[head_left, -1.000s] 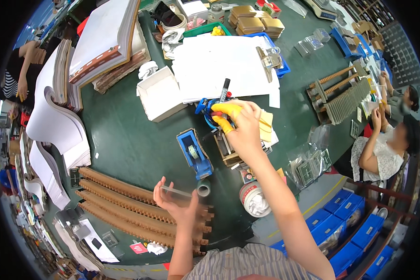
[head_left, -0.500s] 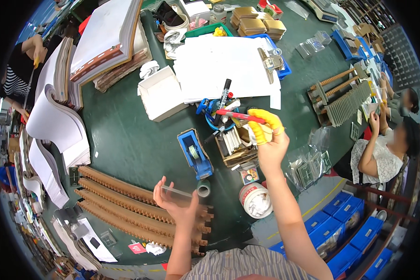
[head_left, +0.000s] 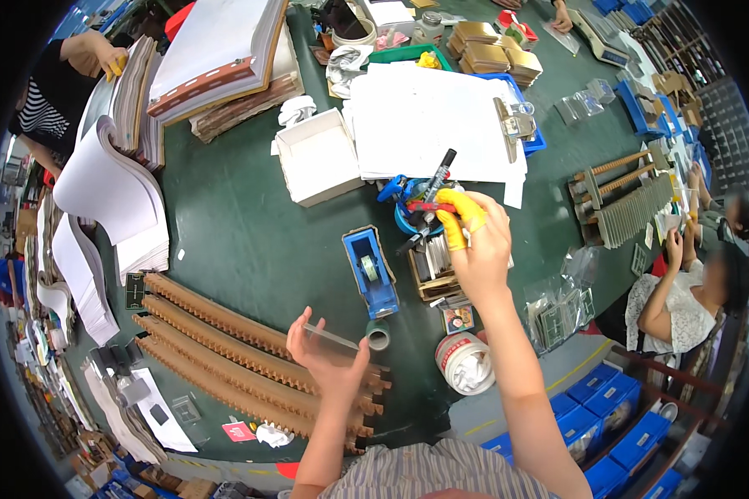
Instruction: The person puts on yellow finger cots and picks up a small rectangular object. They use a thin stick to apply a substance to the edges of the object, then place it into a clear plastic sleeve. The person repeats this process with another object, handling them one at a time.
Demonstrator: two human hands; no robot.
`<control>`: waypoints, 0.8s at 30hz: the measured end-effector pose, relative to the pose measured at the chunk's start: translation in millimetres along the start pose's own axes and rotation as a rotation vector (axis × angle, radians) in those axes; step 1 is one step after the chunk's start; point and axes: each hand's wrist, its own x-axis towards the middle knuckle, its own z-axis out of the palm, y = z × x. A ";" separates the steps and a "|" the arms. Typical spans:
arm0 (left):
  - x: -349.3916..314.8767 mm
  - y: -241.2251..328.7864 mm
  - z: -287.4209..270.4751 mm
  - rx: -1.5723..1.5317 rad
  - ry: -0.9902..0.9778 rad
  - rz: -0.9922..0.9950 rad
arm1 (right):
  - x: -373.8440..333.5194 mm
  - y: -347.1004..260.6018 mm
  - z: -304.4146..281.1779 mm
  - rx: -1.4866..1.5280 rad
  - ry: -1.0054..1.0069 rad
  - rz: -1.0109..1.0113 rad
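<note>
My left hand (head_left: 331,363) holds a thin, clear flat piece (head_left: 333,337) by its edges, between thumb and fingers, above the ends of the brown notched strips (head_left: 250,353). Yellow finger covers sit on some fingers of my right hand (head_left: 481,249). That hand is closed on a red pen (head_left: 424,206), which lies almost level over a blue cup (head_left: 404,223) of pens. A black marker (head_left: 443,169) leans up out of the cup. Just below, partly behind my right hand, stands an open box of cards (head_left: 429,262).
A blue tape dispenser (head_left: 380,295) stands between my hands, and a white tub (head_left: 456,353) lies right of it. White paper sheets (head_left: 433,116) and an open white box (head_left: 318,158) lie farther back. Co-workers sit at the right and stand at the far left.
My right hand has lowered the red pen toward the blue cup, turning it. The left hand still holds the clear piece. The whole view has shifted slightly.
</note>
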 end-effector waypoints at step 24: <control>-16.7 54.3 -6.0 -0.197 -0.025 -0.066 | -191.8 -76.2 -115.8 0.392 0.051 0.391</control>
